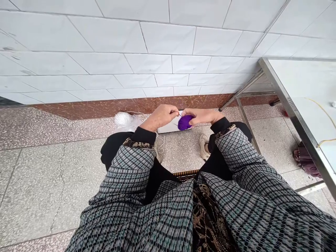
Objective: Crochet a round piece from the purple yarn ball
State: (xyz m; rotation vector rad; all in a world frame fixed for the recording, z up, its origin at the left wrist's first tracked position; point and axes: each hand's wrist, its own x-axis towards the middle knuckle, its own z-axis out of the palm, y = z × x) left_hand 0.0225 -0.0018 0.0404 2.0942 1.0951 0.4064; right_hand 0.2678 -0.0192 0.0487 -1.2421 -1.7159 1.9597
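Note:
My right hand (pixel 202 116) is closed around a small purple ball of yarn (pixel 184 122), holding it from its right side. Just to the left, the thumb and fingers of my left hand (pixel 162 116) are pinched together on a thin dark strand (pixel 180 114) that runs toward the ball. At this size I cannot tell whether that strand is yarn or a fine needle. Below both hands a flat white board or box lid (pixel 168 128) with a dark edge lies on the floor. A ball of white yarn (pixel 123 119) rests on the floor left of my left hand.
Loose white yarn (pixel 161 141) trails beside my left shoe. At the right stands a metal-framed table (pixel 291 94) with a yellow cord (pixel 321 110) on top. Dark reddish cloth (pixel 306 159) lies below it. A tiled wall (pixel 168 38) rises close in front.

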